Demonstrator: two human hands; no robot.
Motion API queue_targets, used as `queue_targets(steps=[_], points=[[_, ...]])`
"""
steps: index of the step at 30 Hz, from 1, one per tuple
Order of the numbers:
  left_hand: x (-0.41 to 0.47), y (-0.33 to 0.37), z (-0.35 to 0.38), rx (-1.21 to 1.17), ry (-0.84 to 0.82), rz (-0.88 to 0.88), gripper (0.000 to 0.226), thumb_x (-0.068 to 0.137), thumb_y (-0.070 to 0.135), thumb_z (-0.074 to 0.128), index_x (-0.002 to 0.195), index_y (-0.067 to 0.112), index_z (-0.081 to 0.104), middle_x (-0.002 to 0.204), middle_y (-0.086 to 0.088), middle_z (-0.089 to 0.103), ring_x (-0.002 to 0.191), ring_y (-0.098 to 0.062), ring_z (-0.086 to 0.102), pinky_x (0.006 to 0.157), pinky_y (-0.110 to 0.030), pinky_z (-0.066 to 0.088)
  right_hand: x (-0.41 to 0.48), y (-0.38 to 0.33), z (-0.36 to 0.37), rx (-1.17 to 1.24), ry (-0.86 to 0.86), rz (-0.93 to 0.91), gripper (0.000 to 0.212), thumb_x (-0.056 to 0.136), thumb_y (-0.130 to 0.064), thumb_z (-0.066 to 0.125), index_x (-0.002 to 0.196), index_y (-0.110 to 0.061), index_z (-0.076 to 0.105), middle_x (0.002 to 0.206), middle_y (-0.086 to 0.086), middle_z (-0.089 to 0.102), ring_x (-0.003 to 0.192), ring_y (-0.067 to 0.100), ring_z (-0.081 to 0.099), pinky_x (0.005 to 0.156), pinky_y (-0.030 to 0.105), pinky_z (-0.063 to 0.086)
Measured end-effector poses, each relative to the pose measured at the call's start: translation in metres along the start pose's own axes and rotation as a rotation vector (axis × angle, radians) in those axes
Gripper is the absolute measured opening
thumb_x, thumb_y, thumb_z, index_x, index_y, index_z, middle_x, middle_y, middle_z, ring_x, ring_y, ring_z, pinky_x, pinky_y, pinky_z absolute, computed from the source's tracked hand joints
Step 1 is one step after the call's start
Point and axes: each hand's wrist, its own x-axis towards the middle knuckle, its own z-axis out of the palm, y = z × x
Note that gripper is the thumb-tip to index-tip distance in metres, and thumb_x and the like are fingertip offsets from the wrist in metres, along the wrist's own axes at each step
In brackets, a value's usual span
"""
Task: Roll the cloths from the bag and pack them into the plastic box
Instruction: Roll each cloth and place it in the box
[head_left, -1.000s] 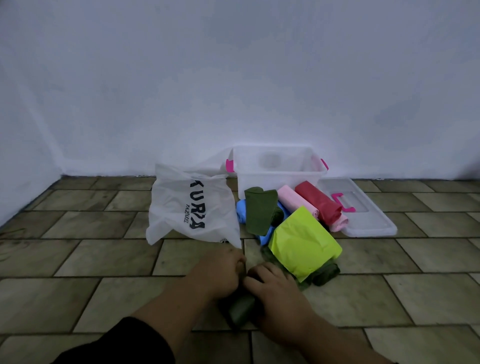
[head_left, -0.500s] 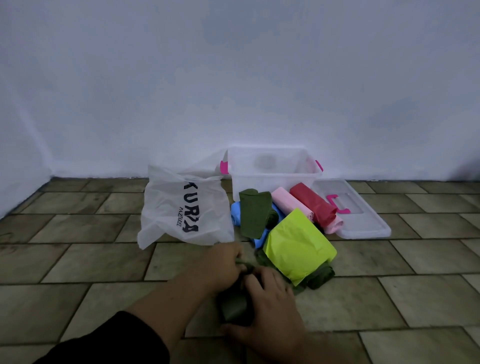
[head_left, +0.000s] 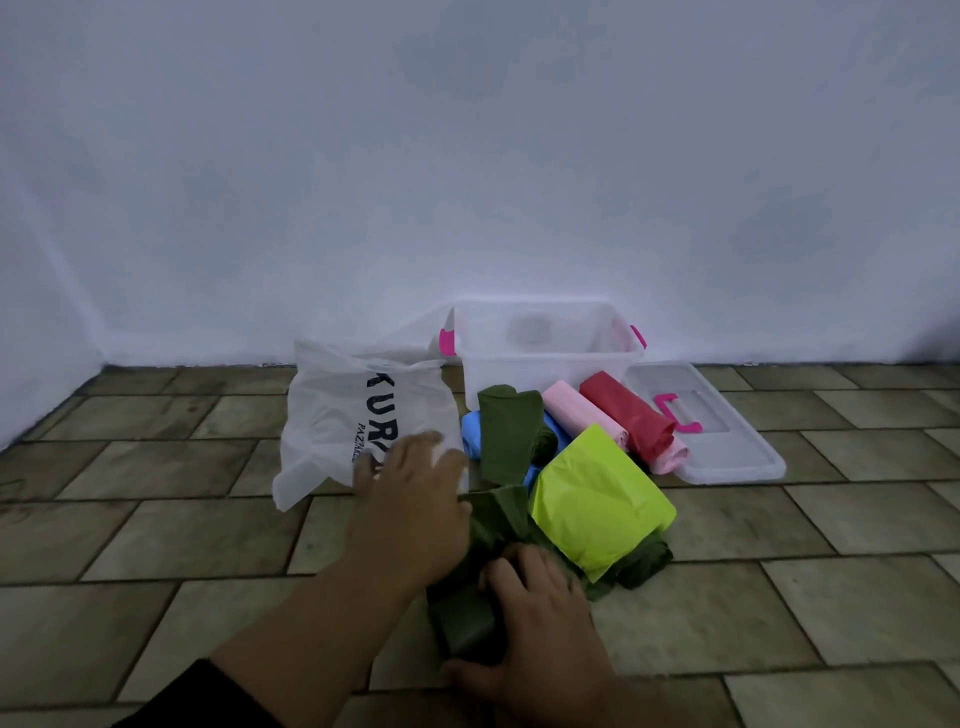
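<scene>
Rolling under way, nothing visibly packed yet

The right hand (head_left: 540, 623) grips a half-rolled dark green cloth (head_left: 462, 623) on the floor. The left hand (head_left: 410, 499) rests spread-fingered by its loose end, near the bag (head_left: 332, 415). Pink roll (head_left: 582, 415) and red roll (head_left: 623, 410) wait outside the seemingly empty plastic box (head_left: 545, 364).

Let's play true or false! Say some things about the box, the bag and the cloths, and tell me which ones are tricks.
1. The plastic box has its lid on. False: the lid lies on the floor beside it.
2. The right hand grips a dark green roll. True.
3. The red roll is inside the box. False: it lies outside, in front of the box, next to the pink roll.
4. The white bag has black letters on it. True.
5. The left hand is a tight fist. False: its fingers are stretched out near the bag.
</scene>
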Motion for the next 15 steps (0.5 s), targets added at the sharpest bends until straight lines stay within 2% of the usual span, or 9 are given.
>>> queue_targets(steps=[2, 3, 6, 10, 15], points=[[0.015, -0.008, 0.007, 0.052, -0.130, -0.189, 0.059, 0.089, 0.055, 0.039, 0.142, 0.038, 0.023, 0.158, -0.002, 0.007, 0.145, -0.029, 0.001, 0.109, -0.064, 0.002, 0.001, -0.001, -0.001, -0.002, 0.001, 0.002, 0.067, 0.050, -0.082, 0.048, 0.102, -0.040, 0.037, 0.119, -0.012, 0.037, 0.114, 0.016, 0.038, 0.087, 0.038, 0.035], [0.024, -0.011, 0.011, 0.042, -0.179, -0.245, 0.063, 0.089, 0.059, 0.036, 0.145, 0.038, 0.017, 0.159, -0.003, 0.002, 0.146, -0.031, -0.003, 0.108, -0.066, 0.000, 0.001, -0.001, -0.001, -0.005, 0.001, 0.003, 0.067, 0.050, -0.082, 0.049, 0.102, -0.040, 0.037, 0.119, -0.012, 0.037, 0.115, 0.016, 0.038, 0.087, 0.038, 0.035], [0.045, -0.027, 0.026, 0.082, -0.330, -0.301, 0.068, 0.087, 0.066, 0.030, 0.147, 0.037, 0.014, 0.160, -0.004, 0.003, 0.146, -0.032, -0.001, 0.108, -0.068, -0.002, 0.001, -0.001, -0.002, -0.002, -0.003, 0.005, 0.066, 0.050, -0.080, 0.049, 0.101, -0.039, 0.037, 0.119, -0.012, 0.037, 0.116, 0.015, 0.037, 0.087, 0.038, 0.036], [0.052, -0.061, 0.042, 0.159, -0.516, -0.178, 0.067, 0.085, 0.070, 0.022, 0.144, 0.038, 0.023, 0.159, -0.003, 0.011, 0.145, -0.029, 0.012, 0.108, -0.066, -0.002, 0.002, -0.001, -0.002, 0.017, -0.005, 0.006, 0.063, 0.051, -0.078, 0.051, 0.098, -0.040, 0.036, 0.115, -0.013, 0.036, 0.114, 0.014, 0.038, 0.085, 0.038, 0.035], [0.055, -0.110, 0.045, 0.231, -0.504, -0.143, 0.066, 0.089, 0.068, 0.019, 0.147, 0.038, 0.016, 0.160, -0.001, 0.006, 0.146, -0.024, 0.008, 0.112, -0.064, 0.002, 0.003, -0.001, -0.001, 0.021, -0.001, 0.007, 0.061, 0.052, -0.078, 0.052, 0.097, -0.040, 0.035, 0.113, -0.012, 0.036, 0.111, 0.014, 0.038, 0.084, 0.036, 0.034]])
